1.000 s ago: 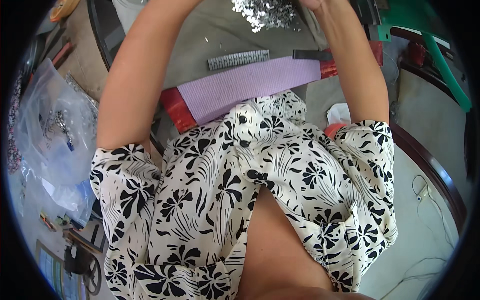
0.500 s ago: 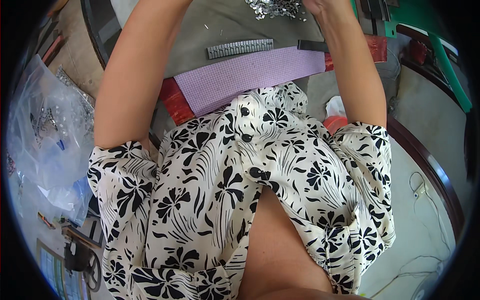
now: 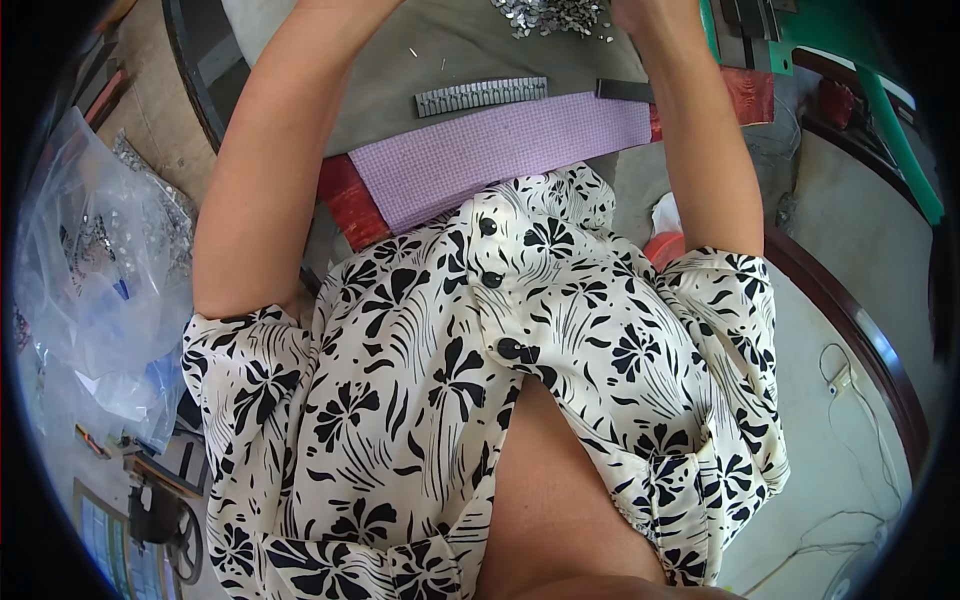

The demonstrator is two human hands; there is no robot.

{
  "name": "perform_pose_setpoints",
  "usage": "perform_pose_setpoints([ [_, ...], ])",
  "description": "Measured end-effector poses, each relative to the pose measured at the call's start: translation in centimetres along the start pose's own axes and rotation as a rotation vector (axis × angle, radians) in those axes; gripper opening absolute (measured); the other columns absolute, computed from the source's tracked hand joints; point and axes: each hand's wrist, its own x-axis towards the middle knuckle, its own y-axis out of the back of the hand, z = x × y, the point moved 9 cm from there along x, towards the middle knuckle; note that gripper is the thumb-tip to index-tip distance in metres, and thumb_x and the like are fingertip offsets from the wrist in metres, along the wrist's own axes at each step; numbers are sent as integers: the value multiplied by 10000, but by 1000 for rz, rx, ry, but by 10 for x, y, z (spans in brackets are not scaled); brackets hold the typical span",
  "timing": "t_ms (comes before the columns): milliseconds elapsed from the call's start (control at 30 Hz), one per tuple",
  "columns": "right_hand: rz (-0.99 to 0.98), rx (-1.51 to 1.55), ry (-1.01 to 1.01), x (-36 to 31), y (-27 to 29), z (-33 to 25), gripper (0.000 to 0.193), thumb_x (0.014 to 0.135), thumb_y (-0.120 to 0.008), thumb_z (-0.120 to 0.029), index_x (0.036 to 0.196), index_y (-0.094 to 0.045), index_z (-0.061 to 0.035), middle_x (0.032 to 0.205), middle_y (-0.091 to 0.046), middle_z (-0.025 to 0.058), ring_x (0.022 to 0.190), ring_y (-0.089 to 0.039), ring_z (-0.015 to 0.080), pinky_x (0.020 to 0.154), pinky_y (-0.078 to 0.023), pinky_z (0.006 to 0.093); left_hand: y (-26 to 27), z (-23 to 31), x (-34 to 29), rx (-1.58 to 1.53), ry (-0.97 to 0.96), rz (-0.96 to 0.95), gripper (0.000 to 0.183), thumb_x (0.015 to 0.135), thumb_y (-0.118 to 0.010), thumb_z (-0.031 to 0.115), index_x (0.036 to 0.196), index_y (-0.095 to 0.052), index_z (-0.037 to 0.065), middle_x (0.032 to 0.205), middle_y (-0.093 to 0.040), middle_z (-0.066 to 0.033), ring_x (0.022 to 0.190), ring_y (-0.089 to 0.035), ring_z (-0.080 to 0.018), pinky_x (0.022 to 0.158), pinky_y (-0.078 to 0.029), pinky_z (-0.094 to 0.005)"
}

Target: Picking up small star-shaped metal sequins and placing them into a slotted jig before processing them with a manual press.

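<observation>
Both hands sit at the very top of the head view, and that is my trouble. My right hand (image 3: 645,12) shows only as a wrist and the heel of the palm beside the heap of small silvery metal pieces (image 3: 555,12); my left hand is cut off by the frame above the left forearm (image 3: 270,160). I cannot tell how far either is open or whether either holds a piece.

Judging from where the arms point, the work in hand is picking among those metal pieces on the grey-green table top (image 3: 450,50). To do it well, I would tip my head forward so the fingers come into view, and keep the forearms low and steady over the table.

Nearer to me, a ribbed grey metal strip (image 3: 482,96) lies flat, just beyond the lilac checked mat (image 3: 480,155), which rests on a red board (image 3: 345,200). A dark flat bar (image 3: 625,90) lies at the mat's far right corner, next to my right forearm. Two or three stray pieces lie loose on the table near the strip; I would sweep those back to the heap.

Off to my left, a clear plastic bag (image 3: 95,290) holds more shiny parts, well apart from the table.
</observation>
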Motion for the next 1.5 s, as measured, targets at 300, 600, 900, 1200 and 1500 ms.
perform_pose_setpoints([
  [300,-23,-381,218,34,6,-4,224,909,-721,-187,808,-700,12,646,-557,-46,603,-459,44,527,-363,262,-19,72,-41,781,-395,3,131,822,-722,44,945,-692,13,861,-645,-153,723,-648,-313,653,-520,-349],
  [600,-320,-217,285,-57,-19,-24,200,900,-729,-149,847,-682,38,692,-639,43,615,-547,82,554,-443,279,-67,19,-152,1134,-488,-358,349,833,-654,202,1169,-704,122,1270,-616,-52,1253,-539,-200,1022,-406,-359],
  [900,-386,-747,717,-89,-40,-23,141,830,-744,-165,824,-711,-28,792,-640,113,770,-637,322,669,-503,414,-58,25,-160,1159,-542,-285,335,819,-659,181,1147,-725,170,1177,-636,-36,1167,-580,-193,970,-416,-347],
  [1200,-258,-740,886,-104,-42,-28,111,793,-769,-161,823,-698,-80,779,-577,63,756,-583,275,667,-462,392,19,7,-174,920,-19,-37,350,724,-829,110,1054,-722,55,1040,-623,-60,934,-592,-263,794,-490,-368],
  [1500,-312,-604,319,-83,-23,-27,82,816,-780,-87,849,-753,-16,758,-653,89,719,-589,230,655,-447,345,15,13,-169,857,-77,-18,253,750,-806,128,985,-717,96,977,-617,-42,901,-598,-254,788,-492,-361],
])
